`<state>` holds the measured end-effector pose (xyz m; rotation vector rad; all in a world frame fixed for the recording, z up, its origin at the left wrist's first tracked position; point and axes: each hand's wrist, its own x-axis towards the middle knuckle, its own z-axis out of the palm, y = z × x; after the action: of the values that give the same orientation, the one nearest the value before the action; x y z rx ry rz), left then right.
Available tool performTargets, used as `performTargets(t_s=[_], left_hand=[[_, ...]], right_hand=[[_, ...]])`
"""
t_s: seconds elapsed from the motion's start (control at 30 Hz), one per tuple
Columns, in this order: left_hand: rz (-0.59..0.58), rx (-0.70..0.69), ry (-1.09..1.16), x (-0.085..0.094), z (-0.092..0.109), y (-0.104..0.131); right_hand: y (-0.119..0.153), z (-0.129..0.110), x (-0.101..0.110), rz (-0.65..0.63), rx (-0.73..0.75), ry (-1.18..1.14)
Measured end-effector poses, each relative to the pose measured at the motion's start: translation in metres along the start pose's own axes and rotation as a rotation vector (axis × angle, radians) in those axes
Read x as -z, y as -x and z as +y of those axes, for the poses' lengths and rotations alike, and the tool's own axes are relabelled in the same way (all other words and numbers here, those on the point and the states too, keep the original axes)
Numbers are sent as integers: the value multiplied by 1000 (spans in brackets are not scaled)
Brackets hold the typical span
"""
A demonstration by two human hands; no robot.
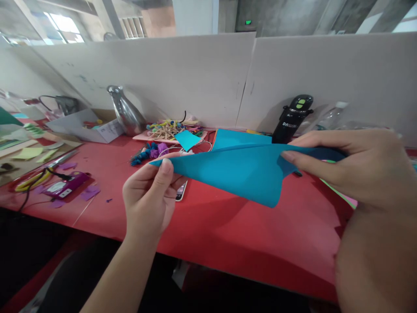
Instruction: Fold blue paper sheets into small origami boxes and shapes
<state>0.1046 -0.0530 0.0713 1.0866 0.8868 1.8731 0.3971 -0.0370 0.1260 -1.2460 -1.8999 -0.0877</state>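
Frame centre: blue paper [228, 171] is held over red table [208, 230] | left tip is pinched by nearly closed left hand [150, 191] | right part is likewise pinched by right hand [355, 169]

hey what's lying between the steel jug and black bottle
The head view shows wooden sticks on a tray, a small blue piece and a larger blue sheet.

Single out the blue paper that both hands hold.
It's the front sheet, pinched by the left hand and right hand. The small piece near the sticks and the back sheet are in neither hand.
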Motion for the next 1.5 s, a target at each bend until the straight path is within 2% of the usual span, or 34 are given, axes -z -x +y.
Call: performTargets(t_s=[0.17,0.53,0.9,1.13,1.5], left_hand=[[55,-33,2,2,-1,0],[6,-54,13,4,-2,-1],[70,-67,-18,2,-2,1],[69,-82,-47,7,-4,-1],[110,-95,-78,4,0,1]], right_hand=[[0,1,-1,-1,-12,-5],[-1,2,-1,-8,-44,-24],[-1,5,-1,-12,-42,-14],[-2,5,-1,-5,-59,-22],[-2,4,-2,-4,-65,-17]])
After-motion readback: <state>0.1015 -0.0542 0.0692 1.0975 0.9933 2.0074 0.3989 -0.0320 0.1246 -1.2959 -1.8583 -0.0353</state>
